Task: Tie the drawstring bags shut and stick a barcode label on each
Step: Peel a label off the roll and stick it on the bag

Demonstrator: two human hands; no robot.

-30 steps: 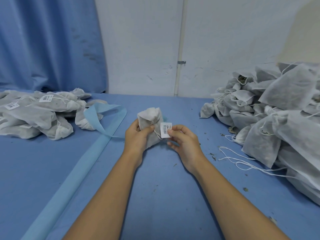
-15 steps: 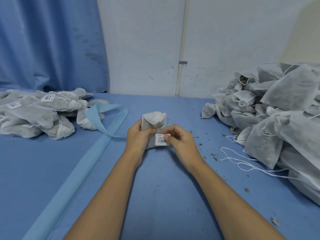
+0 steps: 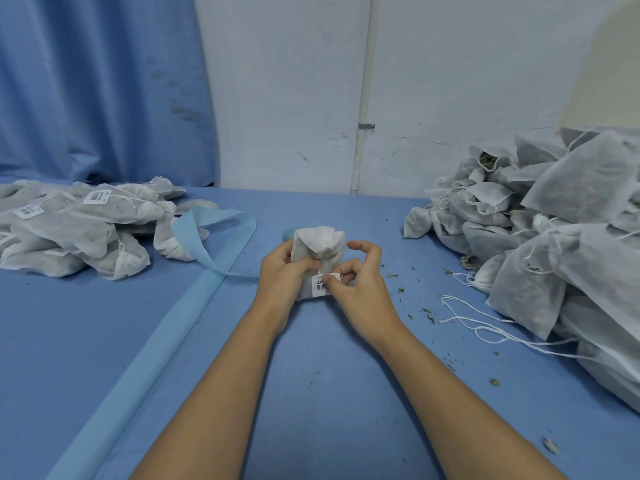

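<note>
Head view: at the centre of the frame the left hand has its fingers curled round the left side of a small white drawstring bag, thumb laid on the gathered neck. The bag stands upright on the blue table, its puckered top towards the wall. The right hand meets it from the right, with its thumb and bent forefinger pinching a barcode label against the lower front of the bag; the other fingers arch loosely above.

At the left of the frame lies a heap of labelled bags. A light-blue fabric strip runs from that heap diagonally down to the lower left edge. At the right a bigger pile of unlabelled bags rises, with loose white strings trailing from it over the table among dry plant crumbs. Behind, a blue curtain fills the upper left, and a thin pipe runs down the white wall.
</note>
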